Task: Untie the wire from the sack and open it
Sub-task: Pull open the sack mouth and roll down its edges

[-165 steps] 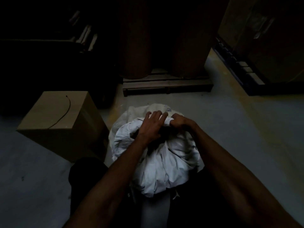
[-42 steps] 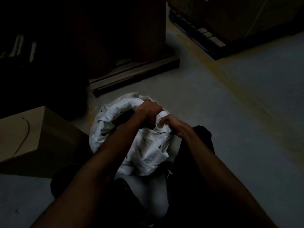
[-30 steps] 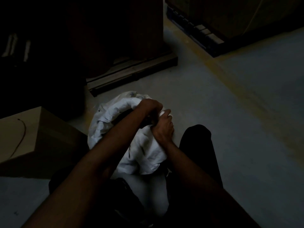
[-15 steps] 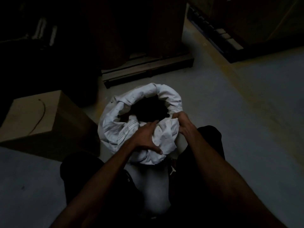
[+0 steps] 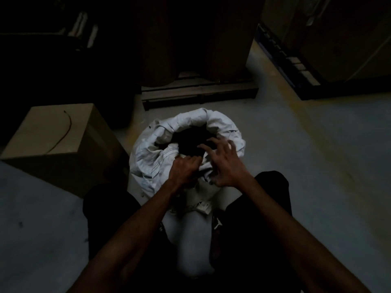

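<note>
Left hand (image 5: 183, 170) grips the soft, limp white sack (image 5: 148, 157) at its rolled near rim, the likely best hold, while the right hand (image 5: 227, 163) hovers, fingers spread.

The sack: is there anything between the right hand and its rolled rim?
Nothing visible. The right hand hovers open over the near edge of the sack, fingers spread, with only air beneath. The left hand already has a grip on the near rim beside it.

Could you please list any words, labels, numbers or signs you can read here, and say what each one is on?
None can be read.
White sack: only faint stripes, no print visible.
Cardboard box: plain top with a dark wire lying on it.
Small white tag below the sack: too blurred.
</note>
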Demonstrator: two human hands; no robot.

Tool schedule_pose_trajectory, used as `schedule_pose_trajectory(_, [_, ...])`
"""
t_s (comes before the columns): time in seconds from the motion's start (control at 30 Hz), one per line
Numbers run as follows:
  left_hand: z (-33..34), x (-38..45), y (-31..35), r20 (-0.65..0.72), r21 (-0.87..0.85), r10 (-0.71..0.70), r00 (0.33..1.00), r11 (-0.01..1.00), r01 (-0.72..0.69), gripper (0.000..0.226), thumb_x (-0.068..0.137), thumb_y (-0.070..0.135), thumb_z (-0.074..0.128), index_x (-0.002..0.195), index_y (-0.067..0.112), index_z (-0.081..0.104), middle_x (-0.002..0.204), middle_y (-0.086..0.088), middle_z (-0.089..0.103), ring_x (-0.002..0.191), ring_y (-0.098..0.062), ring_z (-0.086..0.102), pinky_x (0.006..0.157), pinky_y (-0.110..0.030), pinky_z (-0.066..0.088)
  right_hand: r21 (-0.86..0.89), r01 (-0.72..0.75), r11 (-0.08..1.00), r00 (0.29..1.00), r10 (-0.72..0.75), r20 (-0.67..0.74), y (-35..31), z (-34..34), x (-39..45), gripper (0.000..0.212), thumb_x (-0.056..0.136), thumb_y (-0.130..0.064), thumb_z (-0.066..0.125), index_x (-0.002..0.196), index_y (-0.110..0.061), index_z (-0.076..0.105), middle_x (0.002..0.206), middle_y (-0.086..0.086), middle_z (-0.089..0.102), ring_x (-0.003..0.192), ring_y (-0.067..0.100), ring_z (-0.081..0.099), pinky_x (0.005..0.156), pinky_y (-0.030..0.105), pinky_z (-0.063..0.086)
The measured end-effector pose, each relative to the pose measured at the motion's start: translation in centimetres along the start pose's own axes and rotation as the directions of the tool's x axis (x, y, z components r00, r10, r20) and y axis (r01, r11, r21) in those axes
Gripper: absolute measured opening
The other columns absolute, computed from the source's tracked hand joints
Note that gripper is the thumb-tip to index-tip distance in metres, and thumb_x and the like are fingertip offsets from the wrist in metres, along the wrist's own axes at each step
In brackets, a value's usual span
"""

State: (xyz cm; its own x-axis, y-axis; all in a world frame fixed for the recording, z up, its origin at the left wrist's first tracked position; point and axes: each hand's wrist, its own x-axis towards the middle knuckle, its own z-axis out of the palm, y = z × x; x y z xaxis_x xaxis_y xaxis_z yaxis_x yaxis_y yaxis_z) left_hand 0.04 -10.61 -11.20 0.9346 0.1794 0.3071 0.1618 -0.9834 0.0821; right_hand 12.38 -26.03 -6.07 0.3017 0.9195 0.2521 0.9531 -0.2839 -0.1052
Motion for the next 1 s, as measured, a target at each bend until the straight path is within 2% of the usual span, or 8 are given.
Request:
schedule_pose_trajectory(0.1, [-0.5, -0.2, 0.4, -0.054, -0.013, 0.050, 0.997, 0.999, -0.050, 0.021, 0.077, 0.037, 0.056, 0.081, 0.016, 0.058, 0.065, -0.002, 0.059, 0.053, -0.024, 0.058, 0.045, -0.031, 0.041, -0.194, 0.055, 0.979, 0.971, -0.007, 0.241, -1.0, 1.0, 1.4, 0.087, 0.049, -0.048, 0.082, 0.126, -0.015, 0.056, 0.115, 0.010, 0.061, 0.104, 0.031, 0.058, 0.092, 0.044, 0.045])
schedule_pose_trajectory(0.2, [-1.6, -1.4, -0.5, -0.050, -0.219, 0.019, 0.999, 0.975, -0.029, 0.026, 0.075, 0.036, 0.055, 0.089, 0.014, 0.057, 0.077, -0.006, 0.063, 0.065, -0.030, 0.064, 0.053, -0.035, 0.047, -0.209, 0.043, 0.977, 0.989, -0.012, 0.151, -1.4, 2.3, 2.1, 0.049, 0.055, -0.037, 0.084, 0.094, -0.016, 0.063, 0.082, 0.005, 0.064, 0.071, 0.027, 0.061, 0.062, 0.034, 0.045])
schedule_pose_trajectory(0.3, [-2.7, -3.2, -1.9, 0.092, -0.463, 0.054, 0.994, 0.887, -0.005, 0.070, 0.069, 0.050, 0.072, 0.128, 0.017, 0.053, 0.116, -0.004, 0.062, 0.105, -0.021, 0.062, 0.088, -0.034, 0.050, -0.137, 0.004, 0.991, 0.998, 0.005, 0.067, -1.6, 3.0, 1.4, 0.038, 0.058, -0.028, 0.082, 0.085, -0.017, 0.057, 0.072, 0.005, 0.060, 0.061, 0.030, 0.061, 0.051, 0.034, 0.043])
schedule_pose_trajectory(0.43, [-2.6, -5.8, -4.3, 0.142, -0.293, 0.222, 0.965, 0.940, -0.173, 0.104, 0.068, 0.054, 0.072, 0.153, 0.012, 0.030, 0.139, -0.014, 0.042, 0.127, -0.028, 0.043, 0.110, -0.036, 0.035, 0.001, -0.048, 0.999, 0.995, 0.048, -0.092, -1.9, 4.0, 0.1, 0.036, 0.071, -0.048, 0.064, 0.083, -0.015, 0.060, 0.072, 0.006, 0.061, 0.060, 0.030, 0.061, 0.046, 0.033, 0.042])
schedule_pose_trajectory(0.6, [0.4, -6.7, -5.5, 0.187, -0.057, 0.005, 0.982, 0.998, 0.006, 0.070, 0.085, 0.037, 0.065, 0.143, 0.006, 0.041, 0.116, -0.018, 0.063, 0.100, -0.036, 0.065, 0.082, -0.042, 0.055, 0.088, -0.087, 0.992, 0.982, 0.100, -0.158, -2.4, 3.6, -0.2, 0.044, 0.065, -0.057, 0.060, 0.089, -0.020, 0.058, 0.080, 0.001, 0.061, 0.070, 0.028, 0.063, 0.051, 0.035, 0.045])
schedule_pose_trajectory(0.7, [-0.2, -4.8, -5.1, 0.099, 0.016, -0.043, 0.994, 0.999, 0.042, 0.042, 0.080, 0.026, 0.070, 0.112, 0.010, 0.049, 0.078, -0.011, 0.065, 0.066, -0.031, 0.065, 0.057, -0.036, 0.053, 0.066, -0.139, 0.988, 0.985, 0.131, 0.109, -2.2, 1.8, 0.6, 0.057, 0.056, -0.060, 0.064, 0.101, -0.026, 0.057, 0.097, -0.001, 0.060, 0.092, 0.029, 0.059, 0.073, 0.039, 0.046])
schedule_pose_trajectory(0.8, [-1.5, -3.6, -4.6, -0.026, 0.151, 0.020, 0.999, 0.988, -0.016, 0.027, 0.072, 0.020, 0.076, 0.088, 0.016, 0.055, 0.064, -0.003, 0.057, 0.056, -0.025, 0.059, 0.050, -0.033, 0.045, 0.165, -0.190, 0.968, 0.852, 0.079, 0.518, -1.8, -0.5, 2.5, 0.079, 0.048, -0.067, 0.074, 0.115, -0.029, 0.056, 0.110, 0.000, 0.061, 0.100, 0.025, 0.060, 0.083, 0.036, 0.050])
schedule_pose_trajectory(1.0, [-1.9, -2.1, -3.9, -0.195, 0.192, 0.140, 0.971, 0.976, -0.102, 0.031, 0.071, 0.019, 0.073, 0.079, 0.020, 0.043, 0.060, -0.001, 0.055, 0.051, -0.022, 0.056, 0.045, -0.030, 0.038, -0.025, -0.269, 0.963, 0.830, 0.245, 0.501, -5.2, 1.5, 5.4, 0.096, 0.051, -0.071, 0.076, 0.128, -0.022, 0.048, 0.125, 0.009, 0.060, 0.116, 0.035, 0.057, 0.099, 0.051, 0.042])
